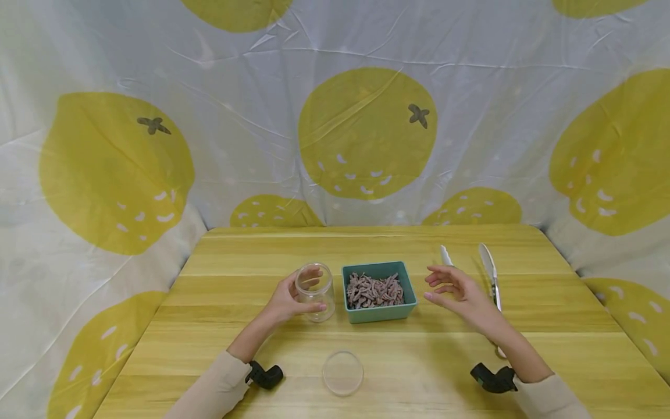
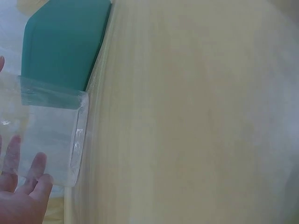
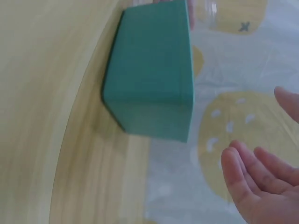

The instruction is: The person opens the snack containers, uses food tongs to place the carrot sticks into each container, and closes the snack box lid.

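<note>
My left hand grips a clear jar, thumb on the near side and fingers round the far side. The jar stands upright, its open mouth facing up. Just right of it is a teal rectangular box holding many brownish-grey, twisted dried pieces. My right hand hovers to the right of the box, holding nothing, with fingers loosely bent and thumb apart. The right wrist view shows these fingers clear of the box. In the left wrist view, fingers lie against the jar.
A clear round lid lies flat on the wooden table, nearer me than the jar. Metal tongs lie at the right, partly hidden behind my right hand and forearm. A lemon-print cloth hangs behind and beside the table.
</note>
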The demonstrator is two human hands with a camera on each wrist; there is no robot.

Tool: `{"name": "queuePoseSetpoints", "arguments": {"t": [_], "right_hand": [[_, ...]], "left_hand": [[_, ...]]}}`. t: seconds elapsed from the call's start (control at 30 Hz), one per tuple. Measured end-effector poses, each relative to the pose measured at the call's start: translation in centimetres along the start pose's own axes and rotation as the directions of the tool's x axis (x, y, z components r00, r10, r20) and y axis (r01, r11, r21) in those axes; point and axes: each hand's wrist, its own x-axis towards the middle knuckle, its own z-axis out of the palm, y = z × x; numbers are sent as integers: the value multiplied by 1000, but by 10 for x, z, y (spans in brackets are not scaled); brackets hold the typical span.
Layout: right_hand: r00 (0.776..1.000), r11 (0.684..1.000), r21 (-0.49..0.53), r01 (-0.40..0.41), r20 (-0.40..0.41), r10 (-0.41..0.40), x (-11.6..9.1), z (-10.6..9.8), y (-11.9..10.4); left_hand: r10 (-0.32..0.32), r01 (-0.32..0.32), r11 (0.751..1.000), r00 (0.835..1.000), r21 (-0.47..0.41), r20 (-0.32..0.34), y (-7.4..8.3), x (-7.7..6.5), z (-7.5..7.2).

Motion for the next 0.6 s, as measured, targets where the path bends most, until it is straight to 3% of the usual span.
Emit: {"name": "queuePoseSetpoints", "arguments": {"t": [0.27, 0.43, 0.6], "right_hand": [[980, 971, -236, -47, -199, -1, -2, -11, 12], [944, 932, -330, -151, -328, 37, -3, -17, 16], [892, 904, -319, -283, -433, 127, -3, -21, 20]], "left_hand": [[-1, 1, 1000, 1000, 5, 0, -1, 1, 0], [-12, 13, 1000, 1000, 17, -8, 0, 1, 0], [-12, 12, 1000, 1000, 10, -10, 0, 0, 0]]}}
